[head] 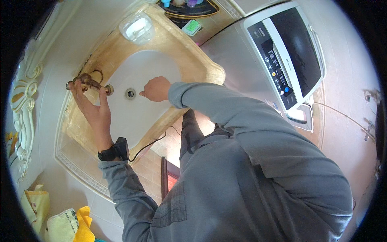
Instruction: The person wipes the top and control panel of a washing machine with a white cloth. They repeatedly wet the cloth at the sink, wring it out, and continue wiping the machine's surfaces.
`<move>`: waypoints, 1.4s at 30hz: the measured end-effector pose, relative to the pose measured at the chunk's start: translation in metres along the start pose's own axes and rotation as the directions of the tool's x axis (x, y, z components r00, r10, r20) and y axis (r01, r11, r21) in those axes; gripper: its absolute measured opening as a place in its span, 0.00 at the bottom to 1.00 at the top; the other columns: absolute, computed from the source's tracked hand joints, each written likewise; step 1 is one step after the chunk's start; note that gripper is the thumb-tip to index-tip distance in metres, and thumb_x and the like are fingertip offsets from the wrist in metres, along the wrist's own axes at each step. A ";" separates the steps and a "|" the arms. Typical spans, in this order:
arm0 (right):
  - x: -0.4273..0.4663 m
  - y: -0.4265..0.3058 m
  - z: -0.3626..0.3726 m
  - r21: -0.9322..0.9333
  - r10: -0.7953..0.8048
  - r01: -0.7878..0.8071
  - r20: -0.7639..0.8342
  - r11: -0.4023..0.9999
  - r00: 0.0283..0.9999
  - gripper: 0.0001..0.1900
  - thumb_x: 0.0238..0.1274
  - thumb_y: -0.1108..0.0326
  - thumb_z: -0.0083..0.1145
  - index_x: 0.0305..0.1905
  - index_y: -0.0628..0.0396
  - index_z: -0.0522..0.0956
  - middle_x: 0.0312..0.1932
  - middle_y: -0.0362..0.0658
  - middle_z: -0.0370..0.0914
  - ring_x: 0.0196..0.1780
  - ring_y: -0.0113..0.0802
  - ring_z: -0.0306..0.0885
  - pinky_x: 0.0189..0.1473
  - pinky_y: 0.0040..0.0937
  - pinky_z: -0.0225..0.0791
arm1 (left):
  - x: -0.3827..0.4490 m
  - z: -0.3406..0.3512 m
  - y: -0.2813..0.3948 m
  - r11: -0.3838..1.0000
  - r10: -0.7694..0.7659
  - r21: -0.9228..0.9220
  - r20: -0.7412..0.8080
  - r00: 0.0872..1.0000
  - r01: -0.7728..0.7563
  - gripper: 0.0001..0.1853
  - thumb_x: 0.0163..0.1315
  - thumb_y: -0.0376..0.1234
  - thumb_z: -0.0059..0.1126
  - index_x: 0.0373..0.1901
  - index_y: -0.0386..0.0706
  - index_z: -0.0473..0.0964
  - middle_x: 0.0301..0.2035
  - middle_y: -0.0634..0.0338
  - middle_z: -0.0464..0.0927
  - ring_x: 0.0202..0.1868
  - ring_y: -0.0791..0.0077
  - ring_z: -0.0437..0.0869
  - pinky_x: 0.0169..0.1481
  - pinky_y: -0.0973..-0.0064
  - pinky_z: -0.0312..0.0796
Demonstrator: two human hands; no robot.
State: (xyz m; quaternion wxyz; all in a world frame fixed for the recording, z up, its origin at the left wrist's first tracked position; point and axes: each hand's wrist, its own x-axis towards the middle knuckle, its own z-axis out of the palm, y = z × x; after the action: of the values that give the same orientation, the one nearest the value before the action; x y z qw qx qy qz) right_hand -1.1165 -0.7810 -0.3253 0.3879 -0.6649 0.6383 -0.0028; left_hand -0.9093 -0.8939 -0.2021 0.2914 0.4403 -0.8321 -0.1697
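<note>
My left hand [98,116] reaches over the back left rim of a white washbasin [151,66]. Its fingers lie along the bronze-coloured faucet [88,81], near the handle end, while the thumb is at the spout. A black band with a small device [116,150] sits on that wrist, and a black cable trails from it. My right hand [156,88] is over the basin, beside the round metal drain [130,94]. Its fingers are curled in, with one digit pointing toward the drain; nothing shows in it. The palm side is hidden.
A tan stone-look counter [178,39] surrounds the basin, with a clear soap dish [137,28] at the back. On the right stands a top-loading washing machine [284,57]. A green-topped box [192,27] sits by a dark corner shelf [193,10]. Towels [62,225] hang lower left.
</note>
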 end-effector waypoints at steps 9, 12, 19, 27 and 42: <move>-0.017 0.016 0.008 0.033 -0.029 0.032 -0.082 0.999 0.996 0.29 0.85 0.44 0.48 0.42 0.58 0.91 0.42 0.58 0.91 0.48 0.62 0.90 0.51 0.59 0.82 | -0.078 0.024 0.022 0.988 -0.050 -0.151 -0.047 0.998 0.043 0.47 0.79 0.39 0.64 0.89 0.34 0.47 0.87 0.33 0.40 0.90 0.39 0.39 0.90 0.45 0.38; -0.028 0.021 0.007 -0.028 -0.033 0.035 0.079 0.999 0.996 0.24 0.81 0.45 0.54 0.51 0.56 0.90 0.50 0.58 0.91 0.54 0.60 0.90 0.56 0.60 0.80 | -0.103 0.039 0.028 0.981 -0.072 -0.171 0.093 0.993 0.087 0.42 0.79 0.38 0.62 0.87 0.34 0.53 0.87 0.33 0.42 0.90 0.39 0.41 0.90 0.45 0.39; -0.070 0.042 -0.039 0.057 -0.322 0.337 -0.177 0.940 0.930 0.20 0.76 0.49 0.63 0.51 0.58 0.85 0.40 0.59 0.89 0.48 0.61 0.90 0.50 0.58 0.81 | -0.148 0.080 0.045 0.967 -0.043 -0.212 0.412 0.910 0.142 0.38 0.77 0.38 0.63 0.84 0.35 0.62 0.84 0.31 0.53 0.86 0.36 0.55 0.88 0.47 0.50; -0.139 0.217 -0.183 -0.429 -0.263 -0.041 -0.624 0.902 0.735 0.18 0.84 0.48 0.57 0.56 0.47 0.89 0.56 0.47 0.90 0.57 0.51 0.88 0.57 0.45 0.84 | -0.192 0.106 0.047 0.975 -0.048 -0.154 0.556 0.830 0.159 0.35 0.79 0.42 0.62 0.82 0.38 0.66 0.83 0.33 0.57 0.82 0.33 0.63 0.84 0.44 0.57; -0.307 0.303 -0.024 -0.967 0.248 0.246 0.256 0.071 0.934 0.26 0.77 0.60 0.56 0.71 0.62 0.83 0.82 0.53 0.73 0.87 0.52 0.62 0.93 0.49 0.40 | -0.203 0.113 0.043 0.998 0.008 -0.063 0.523 0.852 0.029 0.31 0.80 0.43 0.59 0.78 0.38 0.70 0.82 0.37 0.61 0.81 0.35 0.63 0.84 0.43 0.55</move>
State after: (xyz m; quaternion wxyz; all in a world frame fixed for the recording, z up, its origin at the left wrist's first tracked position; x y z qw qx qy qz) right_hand -1.4422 -0.4968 -0.3151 -0.0627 -0.7358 0.3847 0.5538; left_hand -0.9179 -0.6982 -0.3342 0.0682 0.3720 -0.8713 -0.3129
